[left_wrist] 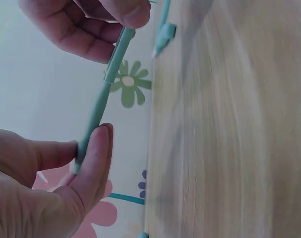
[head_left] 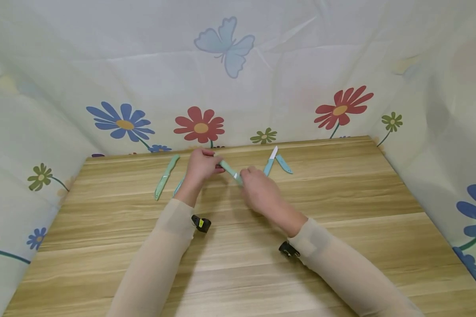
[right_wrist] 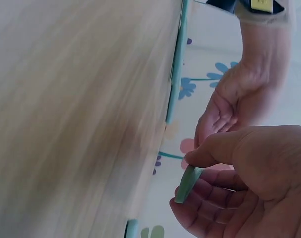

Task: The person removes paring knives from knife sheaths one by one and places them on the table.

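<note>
A light green paring knife (head_left: 228,168) is held between both hands, slanting down to the right. My left hand (head_left: 202,165) pinches the end of its handle (left_wrist: 93,119) between thumb and fingers. With thumb and curled fingers, my right hand (head_left: 259,189) grips the green sheath (left_wrist: 118,59) at the other end; the sheath's tip pokes out in the right wrist view. Sheath and handle meet in line, with a small white patch near the join in the head view. Just beyond the right hand lie a blue knife (head_left: 269,164) with a bare white blade and a blue sheath (head_left: 284,164).
Another green knife (head_left: 166,177), in its sheath, lies left of the left hand. A blue item (head_left: 178,186) is mostly hidden behind the left wrist. The wooden table (head_left: 238,264) ends at the back against a flower-printed curtain (head_left: 277,105).
</note>
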`<state>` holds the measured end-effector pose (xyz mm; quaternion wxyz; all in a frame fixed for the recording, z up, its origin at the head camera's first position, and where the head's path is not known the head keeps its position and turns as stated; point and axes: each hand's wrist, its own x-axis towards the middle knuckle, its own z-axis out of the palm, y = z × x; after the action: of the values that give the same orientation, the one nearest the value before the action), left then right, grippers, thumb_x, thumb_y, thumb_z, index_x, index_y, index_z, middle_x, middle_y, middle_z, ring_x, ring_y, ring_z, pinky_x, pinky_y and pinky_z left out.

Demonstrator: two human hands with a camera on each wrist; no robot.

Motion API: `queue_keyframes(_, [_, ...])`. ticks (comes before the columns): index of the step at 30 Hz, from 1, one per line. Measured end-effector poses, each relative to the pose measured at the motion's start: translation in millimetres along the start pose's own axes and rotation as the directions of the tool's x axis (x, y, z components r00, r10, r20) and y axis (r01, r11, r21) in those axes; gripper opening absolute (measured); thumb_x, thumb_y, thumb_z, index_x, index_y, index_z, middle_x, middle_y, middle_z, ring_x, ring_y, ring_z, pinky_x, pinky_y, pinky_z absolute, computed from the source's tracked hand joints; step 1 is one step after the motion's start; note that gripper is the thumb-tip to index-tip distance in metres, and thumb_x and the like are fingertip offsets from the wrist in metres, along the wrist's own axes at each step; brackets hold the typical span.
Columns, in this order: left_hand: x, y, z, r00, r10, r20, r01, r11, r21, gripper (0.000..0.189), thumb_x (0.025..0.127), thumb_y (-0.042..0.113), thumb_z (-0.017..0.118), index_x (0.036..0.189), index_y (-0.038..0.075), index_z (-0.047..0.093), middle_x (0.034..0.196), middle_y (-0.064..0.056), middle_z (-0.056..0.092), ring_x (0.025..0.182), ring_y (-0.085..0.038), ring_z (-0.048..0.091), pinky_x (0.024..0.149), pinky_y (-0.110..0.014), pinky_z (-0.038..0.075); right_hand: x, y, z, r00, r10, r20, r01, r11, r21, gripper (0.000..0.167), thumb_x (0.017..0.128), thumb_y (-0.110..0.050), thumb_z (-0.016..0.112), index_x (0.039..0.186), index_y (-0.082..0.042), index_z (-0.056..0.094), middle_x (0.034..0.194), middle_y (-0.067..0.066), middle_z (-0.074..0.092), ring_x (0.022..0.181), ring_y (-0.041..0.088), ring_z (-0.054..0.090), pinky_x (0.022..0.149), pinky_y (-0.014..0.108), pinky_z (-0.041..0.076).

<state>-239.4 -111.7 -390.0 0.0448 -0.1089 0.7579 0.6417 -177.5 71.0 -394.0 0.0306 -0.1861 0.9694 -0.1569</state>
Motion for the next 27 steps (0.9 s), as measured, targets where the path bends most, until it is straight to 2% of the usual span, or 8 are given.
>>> queue_keyframes(6, [-7.2,0.2,-2.3,1.0,0.012,0.007,-0.011,0.986,-0.167,0.043,0.105,0.006,0.066,0.139,-0.011,0.046,0.118,-0.023,0.06,0.089,-0.025,0.074,0.086,-0.036,0.063,-2.0,10.2,-5.1,0.995,-0.038,-0.093,0.038,0.999,-0.001,0.039,0.094,-0.006,0.075,0.133,-0.004,0.067,0.119,0.01,0.065,0.096,0.022,0.063,0.076,0.036,0.06])
queue_keyframes(12, [-17.4,0.9,-2.5,0.998,0.044,0.045,-0.028,0.952,-0.306,0.045,0.106,0.008,0.066,0.14,-0.013,0.044,0.118,-0.023,0.065,0.094,-0.027,0.072,0.089,-0.037,0.062,-4.5,18.4,-10.5,0.98,-0.066,-0.188,0.064,0.998,-0.018,0.032,0.096,-0.006,0.073,0.128,-0.007,0.07,0.113,0.007,0.065,0.094,0.024,0.063,0.073,0.037,0.059])
queue_keyframes(15, [-22.3,0.8,-2.6,0.996,0.056,0.065,-0.028,0.929,-0.37,0.046,0.107,0.01,0.065,0.141,-0.014,0.044,0.118,-0.022,0.066,0.096,-0.026,0.072,0.092,-0.037,0.061,-4.6,22.9,-13.5,0.963,-0.1,-0.252,0.094,0.995,-0.034,0.031,0.094,-0.002,0.071,0.125,-0.006,0.072,0.112,0.008,0.067,0.099,0.027,0.064,0.081,0.039,0.058])
queue_keyframes(19, [-28.8,1.1,-2.6,0.995,0.057,0.085,-0.013,0.896,-0.444,0.045,0.107,0.009,0.064,0.141,-0.012,0.043,0.119,-0.02,0.064,0.098,-0.023,0.073,0.095,-0.036,0.059,-3.5,30.5,-15.8,0.929,-0.152,-0.339,0.138,0.988,-0.064,0.032,0.09,0.001,0.071,0.122,-0.006,0.074,0.112,0.01,0.069,0.102,0.031,0.064,0.088,0.04,0.057])
queue_keyframes(23, [-34.6,3.1,-1.9,0.994,0.052,0.093,0.001,0.87,-0.494,0.049,0.107,0.008,0.062,0.145,-0.013,0.038,0.121,-0.019,0.06,0.099,-0.021,0.074,0.097,-0.035,0.058,-1.8,37.5,-17.5,0.893,-0.197,-0.405,0.175,0.98,-0.092,0.032,0.089,0.003,0.071,0.12,-0.007,0.075,0.111,0.01,0.07,0.099,0.031,0.063,0.087,0.041,0.057])
queue_keyframes(27, [-38.4,4.8,-0.4,0.994,0.051,0.097,0.008,0.849,-0.529,0.045,0.108,0.005,0.06,0.143,-0.014,0.039,0.12,-0.019,0.058,0.099,-0.02,0.073,0.097,-0.035,0.058,-0.8,41.9,-19.4,0.868,-0.226,-0.443,0.204,0.974,-0.098,0.031,0.089,0.003,0.072,0.118,-0.007,0.076,0.11,0.01,0.07,0.096,0.031,0.061,0.086,0.04,0.057])
